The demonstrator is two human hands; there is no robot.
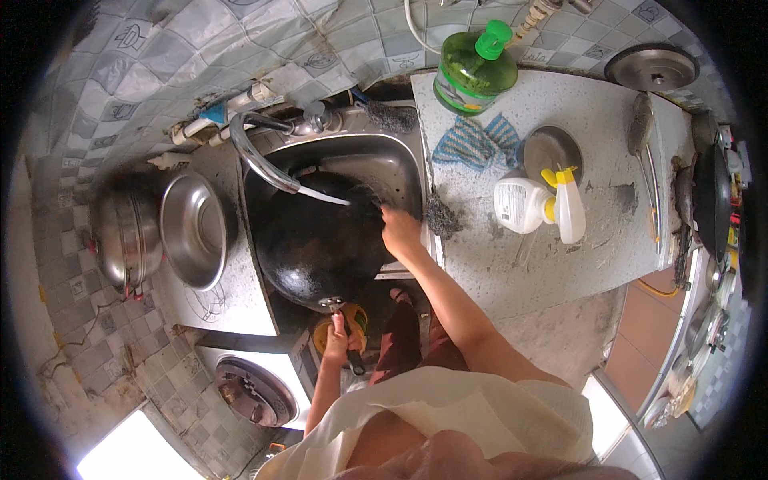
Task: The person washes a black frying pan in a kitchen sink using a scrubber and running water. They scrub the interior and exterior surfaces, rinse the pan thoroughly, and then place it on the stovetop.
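A large black wok [318, 240] lies tilted in the stainless-steel sink [393, 162], its blackened, wet surface towards me. My left hand [339, 337] grips the wok's handle [356, 363] at the front of the sink. My right hand [399, 231] is curled, fingers down, against the wok's right side. Its fingertips are hidden, and whether something dark is in them I cannot tell. From the curved chrome faucet [255, 150] a white stream of water [324, 195] runs onto the wok.
Left of the sink stand a steel basin [195, 231] and a lidded steel pot [127, 231]. On the right counter are a steel-wool scrubber [443, 216], a striped cloth [474, 144], a white spray bottle [522, 205], a metal bowl [549, 150] and a green pump jug [474, 75].
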